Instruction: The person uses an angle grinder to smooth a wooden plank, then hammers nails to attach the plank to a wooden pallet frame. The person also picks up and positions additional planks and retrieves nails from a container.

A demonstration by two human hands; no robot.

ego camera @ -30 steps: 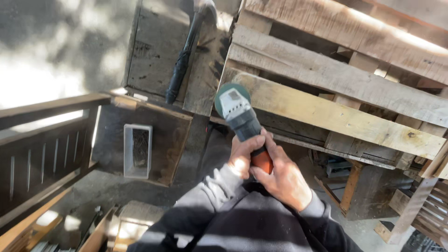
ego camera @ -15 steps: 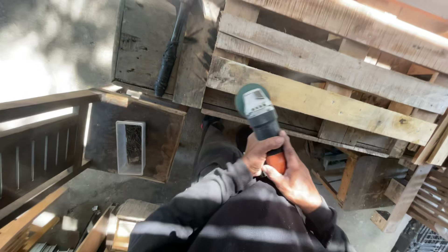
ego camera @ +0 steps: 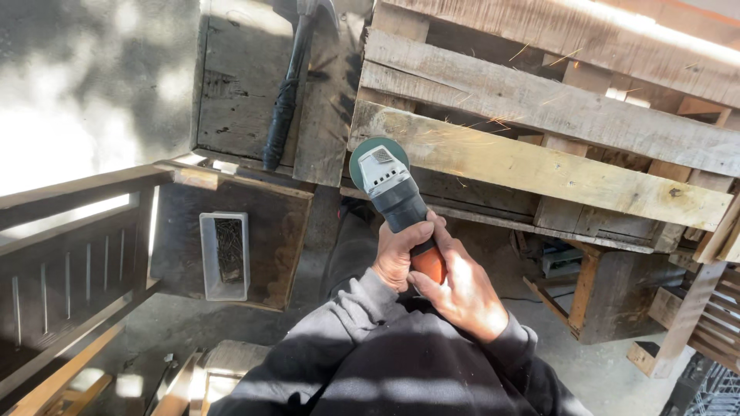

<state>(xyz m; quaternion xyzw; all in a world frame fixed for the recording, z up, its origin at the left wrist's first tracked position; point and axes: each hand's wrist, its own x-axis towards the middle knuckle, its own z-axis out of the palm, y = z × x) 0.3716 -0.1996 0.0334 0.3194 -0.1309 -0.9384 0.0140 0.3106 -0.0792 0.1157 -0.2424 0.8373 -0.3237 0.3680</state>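
Outdoor work area, concrete floor [ego camera: 92, 92] in patchy sunlight. A wooden pallet [ego camera: 539, 115] lies across the upper right, weathered slats running left to right; the nearest pale slat [ego camera: 555, 173] shows scattered sparks above its top edge.

Angle grinder [ego camera: 393, 192]: grey gear head, green guard, dark body, orange rear grip. Disc end sits at the left end of the pale slat, approx. touching its edge; exact contact pt. not visible.

Left hand [ego camera: 399, 254]: closed around the grinder body, thumb on top. Right hand [ego camera: 462, 296]: wrapped over the orange grip just behind the left, fingers curled. Both sleeves dark.

Adjacent items: hammer [ego camera: 287, 100] w/ black handle lying on a dark board [ego camera: 239, 85], upper centre. White tray of nails [ego camera: 224, 256] on a lower dark wooden panel [ego camera: 270, 223], left of the person's arms.
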